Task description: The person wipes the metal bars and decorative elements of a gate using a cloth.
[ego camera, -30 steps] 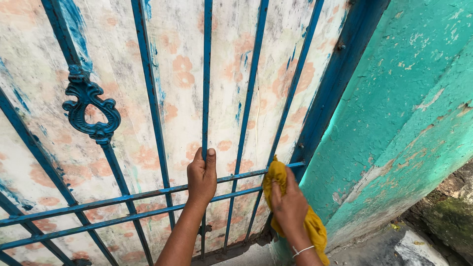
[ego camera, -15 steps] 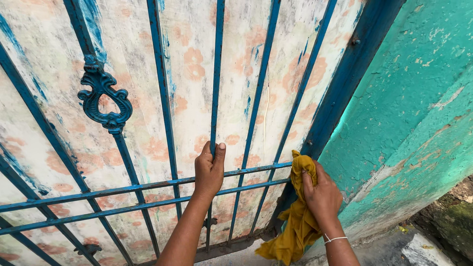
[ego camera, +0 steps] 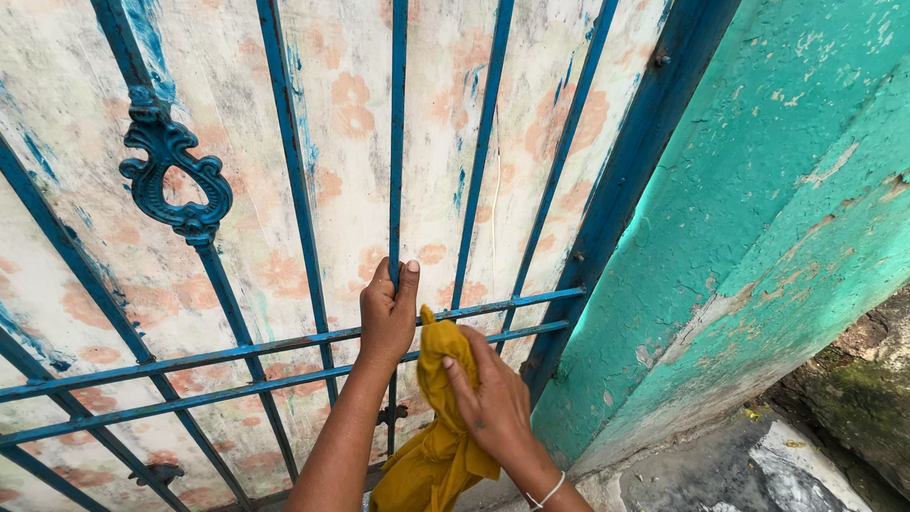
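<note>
Blue iron gate (ego camera: 284, 190) with floral backing meets peeling turquoise wall (ego camera: 758, 218).

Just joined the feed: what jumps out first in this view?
A blue iron gate with a curled ornament at upper left fills the view, beside a peeling turquoise wall on the right. At bottom centre the left hand grips a vertical bar, and the right hand presses a mustard-yellow cloth against the rails.

Yellow cloth (ego camera: 438, 446) bottom and gate bars (ego camera: 395, 142), seemingly, beyond frame edges.
</note>
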